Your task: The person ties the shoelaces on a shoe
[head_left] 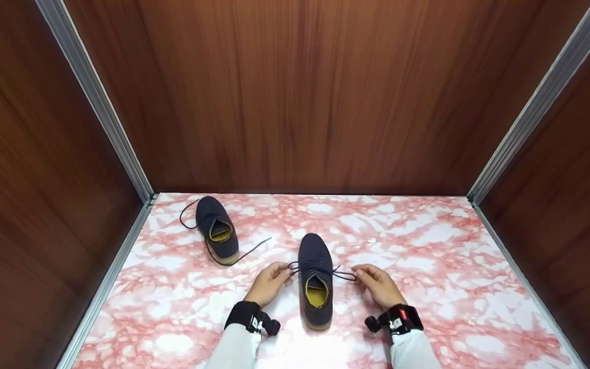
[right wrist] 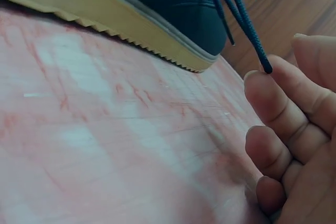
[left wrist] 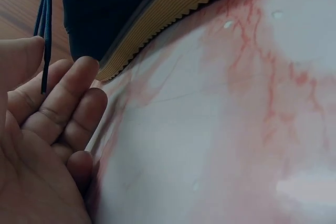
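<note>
A dark navy lace-up shoe with a yellow insole stands between the two hands, toe pointing away. Its shoelace is tied in a bow, one loop out to each side. At the left loop, my left hand has its thumb against the lace; I cannot tell whether it pinches it. On the other side is my right hand. Its thumb stands apart from the fingers, and the tip of the right loop meets a fingertip. The tan ridged sole sits on the table.
A matching shoe stands at the back left, its loose lace trailing on both sides. The tabletop has a red and white marbled pattern. Brown wood-grain panels with metal corner rails enclose it on three sides.
</note>
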Motion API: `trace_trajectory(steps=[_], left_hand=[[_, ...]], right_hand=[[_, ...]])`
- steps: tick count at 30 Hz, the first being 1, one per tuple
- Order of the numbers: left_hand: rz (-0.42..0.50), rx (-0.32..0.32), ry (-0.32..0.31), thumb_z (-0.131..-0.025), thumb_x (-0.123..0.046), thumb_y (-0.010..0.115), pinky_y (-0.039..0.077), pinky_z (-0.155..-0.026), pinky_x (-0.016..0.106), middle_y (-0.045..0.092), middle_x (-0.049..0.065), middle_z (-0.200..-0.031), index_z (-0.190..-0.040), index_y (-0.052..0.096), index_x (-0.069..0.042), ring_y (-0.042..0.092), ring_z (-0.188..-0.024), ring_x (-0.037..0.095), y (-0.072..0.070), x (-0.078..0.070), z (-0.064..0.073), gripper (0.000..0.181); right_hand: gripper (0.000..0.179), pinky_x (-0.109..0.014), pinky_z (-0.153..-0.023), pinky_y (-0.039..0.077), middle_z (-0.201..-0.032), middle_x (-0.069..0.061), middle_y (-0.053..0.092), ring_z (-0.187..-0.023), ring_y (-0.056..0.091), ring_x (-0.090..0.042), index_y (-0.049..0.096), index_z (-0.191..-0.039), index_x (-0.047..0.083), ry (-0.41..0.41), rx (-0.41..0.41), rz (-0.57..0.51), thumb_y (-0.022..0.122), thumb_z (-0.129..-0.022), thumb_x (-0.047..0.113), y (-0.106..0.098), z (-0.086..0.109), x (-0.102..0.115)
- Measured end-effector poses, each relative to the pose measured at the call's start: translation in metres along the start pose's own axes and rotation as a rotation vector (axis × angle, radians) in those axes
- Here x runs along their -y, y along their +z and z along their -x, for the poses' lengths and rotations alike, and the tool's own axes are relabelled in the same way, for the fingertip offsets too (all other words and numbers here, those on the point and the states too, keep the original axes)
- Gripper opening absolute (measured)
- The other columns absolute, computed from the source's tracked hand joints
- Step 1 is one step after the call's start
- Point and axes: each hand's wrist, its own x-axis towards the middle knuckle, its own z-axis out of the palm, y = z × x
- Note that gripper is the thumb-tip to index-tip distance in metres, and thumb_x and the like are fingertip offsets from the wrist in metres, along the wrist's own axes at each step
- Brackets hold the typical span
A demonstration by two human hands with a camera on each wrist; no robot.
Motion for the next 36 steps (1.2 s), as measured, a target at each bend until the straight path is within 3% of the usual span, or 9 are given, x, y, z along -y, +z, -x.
trace_trajectory(steps=[6, 12, 15, 19, 24, 30, 36], left_hand=[[-0.078, -0.09, -0.01, -0.107, -0.025, 0.058, 0.052, -0.102, 0.037, 0.074, 0.017, -0.122, -0.135, 0.064, -0.001, 0.069, -0.115, 0.025, 0.001, 0.0, 0.001, 0.037], [-0.008, -0.206, -0.076, -0.107, -0.023, 0.057, 0.056, -0.092, 0.037, 0.068, 0.023, -0.131, -0.138, 0.06, 0.002, 0.065, -0.115, 0.028, 0.0, -0.009, 0.004, 0.04], [-0.012, -0.245, -0.089, -0.107, -0.022, 0.056, 0.057, -0.097, 0.044, 0.066, 0.026, -0.133, -0.141, 0.057, 0.004, 0.066, -0.119, 0.035, -0.001, -0.019, 0.008, 0.043], [-0.081, -0.273, -0.077, -0.104, -0.024, 0.06, 0.055, -0.104, 0.051, 0.066, 0.025, -0.135, -0.142, 0.056, 0.0, 0.068, -0.122, 0.039, 0.0, -0.034, 0.018, 0.045], [-0.165, -0.263, -0.064, -0.099, -0.029, 0.07, 0.059, -0.093, 0.045, 0.068, 0.02, -0.122, -0.127, 0.057, -0.001, 0.072, -0.105, 0.031, 0.008, -0.046, 0.032, 0.041], [-0.257, -0.226, -0.029, -0.097, -0.03, 0.072, 0.056, -0.089, 0.037, 0.07, 0.01, -0.105, -0.112, 0.061, -0.004, 0.068, -0.097, 0.02, 0.019, -0.045, 0.041, 0.033], [-0.348, -0.145, -0.028, -0.097, -0.042, 0.071, 0.052, -0.089, 0.035, 0.072, 0.0, -0.103, -0.106, 0.073, -0.018, 0.063, -0.097, 0.014, 0.028, -0.041, 0.043, 0.026]], right_hand=[[0.034, -0.026, -0.081, 0.053, -0.104, -0.015, 0.071, -0.089, 0.065, -0.018, 0.065, -0.134, 0.001, 0.028, -0.076, -0.024, 0.06, -0.106, 0.02, 0.0, 0.003, 0.003], [0.033, -0.029, -0.079, 0.056, -0.109, -0.017, 0.072, -0.094, 0.069, -0.022, 0.066, -0.131, 0.004, 0.052, -0.171, -0.026, 0.061, -0.106, 0.024, -0.001, 0.013, 0.01], [0.03, -0.031, -0.079, 0.058, -0.109, -0.02, 0.073, -0.092, 0.072, -0.026, 0.066, -0.129, 0.002, 0.026, -0.187, -0.037, 0.061, -0.106, 0.02, -0.001, 0.019, 0.016], [0.031, -0.033, -0.083, 0.06, -0.11, -0.022, 0.073, -0.092, 0.072, -0.027, 0.065, -0.129, -0.001, -0.009, -0.142, -0.056, 0.063, -0.105, 0.018, 0.003, 0.028, 0.024], [0.038, -0.04, -0.087, 0.062, -0.119, -0.026, 0.071, -0.096, 0.071, -0.029, 0.062, -0.131, -0.003, -0.01, -0.04, -0.056, 0.066, -0.103, 0.022, 0.012, 0.036, 0.031], [0.042, -0.044, -0.083, 0.064, -0.122, -0.027, 0.069, -0.096, 0.074, -0.037, 0.06, -0.132, -0.003, -0.002, 0.079, -0.02, 0.065, -0.103, 0.027, 0.027, 0.041, 0.032], [0.046, -0.044, -0.08, 0.064, -0.12, -0.025, 0.07, -0.096, 0.075, -0.035, 0.056, -0.133, -0.009, 0.009, 0.165, -0.041, 0.064, -0.105, 0.026, 0.038, 0.042, 0.03]])
